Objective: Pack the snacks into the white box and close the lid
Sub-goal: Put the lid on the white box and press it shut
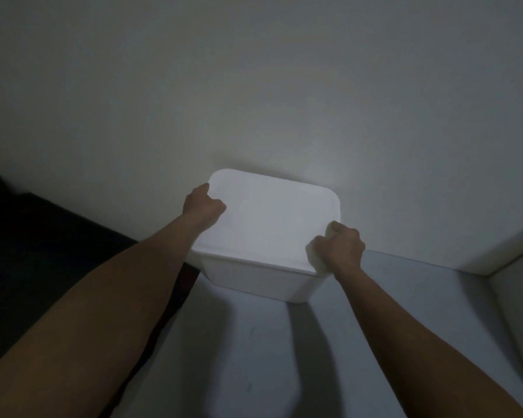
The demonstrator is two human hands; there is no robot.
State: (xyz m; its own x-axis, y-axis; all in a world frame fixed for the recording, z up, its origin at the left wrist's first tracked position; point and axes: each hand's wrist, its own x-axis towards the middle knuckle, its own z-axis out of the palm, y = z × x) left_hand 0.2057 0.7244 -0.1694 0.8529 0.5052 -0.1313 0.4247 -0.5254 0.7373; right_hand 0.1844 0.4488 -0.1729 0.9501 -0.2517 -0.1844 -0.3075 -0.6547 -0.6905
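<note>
The white box [263, 282] stands on a pale surface against the wall, with its white lid [269, 218] lying flat on top. My left hand [203, 205] is curled on the lid's far left edge. My right hand [338, 247] is curled over the lid's near right corner, fingers wrapped around the rim. No snacks are visible; the lid hides the inside of the box.
A plain wall [254, 86] rises right behind the box. The pale surface [254, 357] runs toward me, with a raised white ledge [495, 254] at the right. A dark area [43, 236] lies to the left of the surface.
</note>
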